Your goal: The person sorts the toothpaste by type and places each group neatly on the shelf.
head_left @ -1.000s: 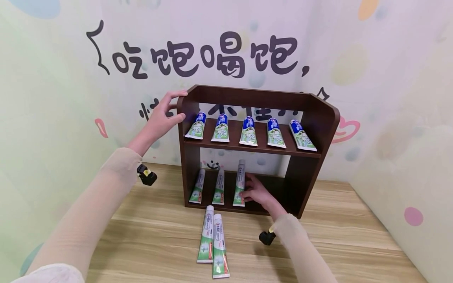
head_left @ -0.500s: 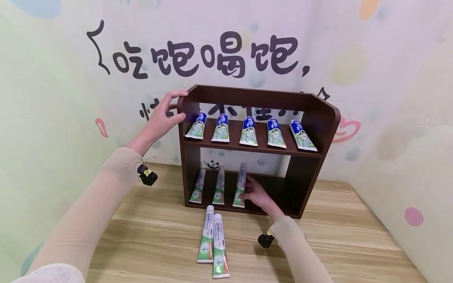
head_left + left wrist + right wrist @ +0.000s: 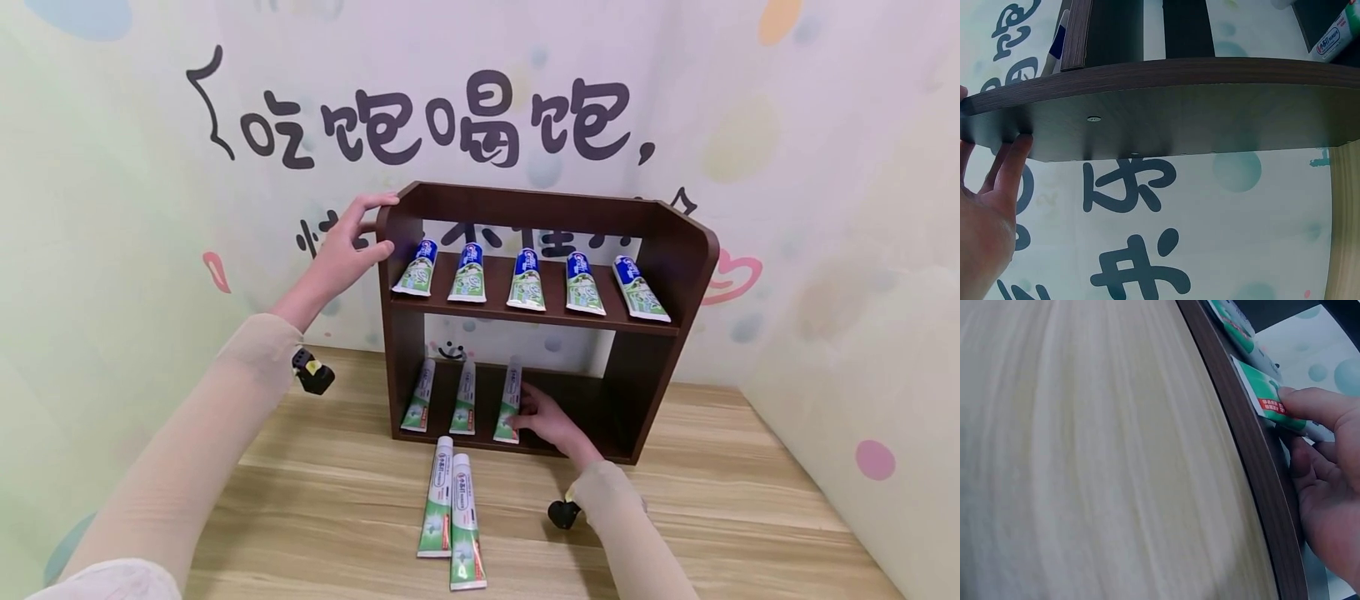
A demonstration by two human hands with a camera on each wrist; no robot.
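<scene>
My right hand (image 3: 551, 419) pinches a green and white toothpaste tube (image 3: 509, 400) on the lower shelf. In the right wrist view, the thumb lies on the tube (image 3: 1266, 394) and the fingers are curled under its side. It leans back, its flat crimped end at the shelf's front edge. To its left lean two similar toothpaste tubes (image 3: 464, 398). My left hand (image 3: 347, 246) touches the dark brown rack (image 3: 532, 202) at its upper left corner. In the left wrist view, fairly straight fingertips rest against the rack's outer side panel (image 3: 1166, 125).
Several blue, white and green toothpaste tubes (image 3: 527, 279) lie in a row on the upper shelf. Two more green and white tubes (image 3: 467, 525) lie overlapping on the wooden table (image 3: 337, 500) before the rack. A printed wall backdrop (image 3: 787, 167) stands close behind.
The pinched tube's cap end has tipped down and back toward the shelf, and my right hand has lowered slightly with it. My left hand stays at the rack's corner.
</scene>
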